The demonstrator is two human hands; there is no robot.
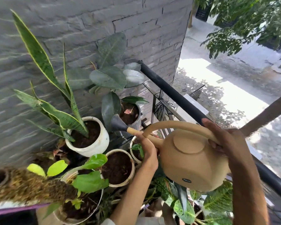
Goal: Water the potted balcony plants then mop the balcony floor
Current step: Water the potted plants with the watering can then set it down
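Observation:
A tan watering can (191, 161) with a dark rose tip (118, 123) is held over the pots. My right hand (224, 137) grips the rear of its arched handle. My left hand (148, 151) holds the spout near the body. The rose points at a grey ribbed pot with a rubber plant (130, 114). Beside it stands a white pot with a snake plant (89, 137). Closer to me are a cream pot of bare soil (118, 168) and a pot with light green leaves (81, 200).
A grey brick wall (71, 38) rises behind the pots. A black balcony railing (177, 96) runs diagonally on the right, with the street far below. Variegated leaves (217, 203) crowd under the can. A coir-wrapped pole (23, 189) lies at the lower left.

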